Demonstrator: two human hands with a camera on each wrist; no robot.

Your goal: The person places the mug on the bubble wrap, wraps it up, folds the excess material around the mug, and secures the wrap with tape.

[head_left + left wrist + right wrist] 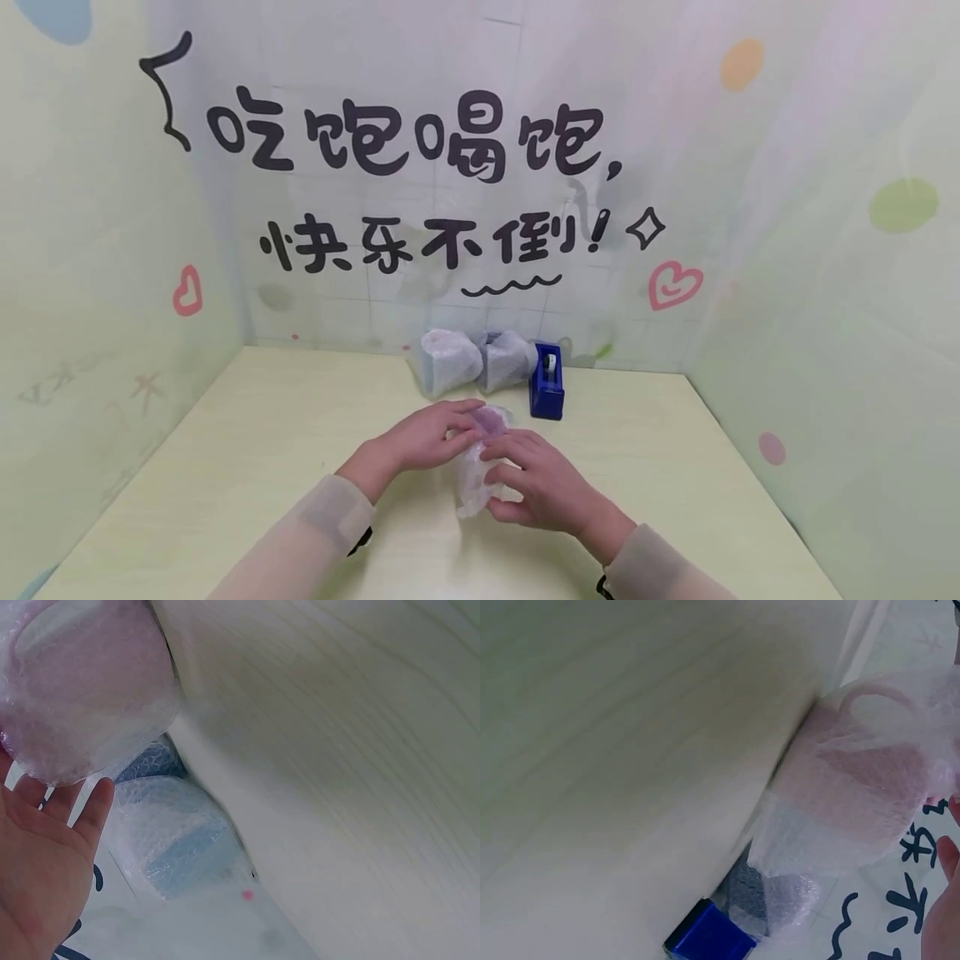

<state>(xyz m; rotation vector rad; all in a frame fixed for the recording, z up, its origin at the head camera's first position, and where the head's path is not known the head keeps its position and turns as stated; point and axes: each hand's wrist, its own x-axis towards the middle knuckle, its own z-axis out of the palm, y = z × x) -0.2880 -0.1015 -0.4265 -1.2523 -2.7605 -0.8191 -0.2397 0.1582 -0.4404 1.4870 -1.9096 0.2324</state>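
A pink mug [870, 769] wrapped in bubble wrap stands at the centre of the table, its handle showing through the wrap in the right wrist view. My left hand [431, 435] reaches over its upper edge from the left, fingertips holding the wrap there. From the right, my right hand [536, 483] holds the wrap with curved fingers spread along the mug's side. The left wrist view shows my left hand's palm and several fingers against the wrap [97, 697]. Only part of my right hand enters the right wrist view, at its right edge.
Behind stand two more bubble-wrapped objects, one whitish-blue [450, 362] and one darker [506, 360], side by side against the printed backdrop [337, 317]. A blue tape dispenser [547, 392] is to their right. Backdrop sheets also enclose the pale wooden table [225, 483] at both sides.
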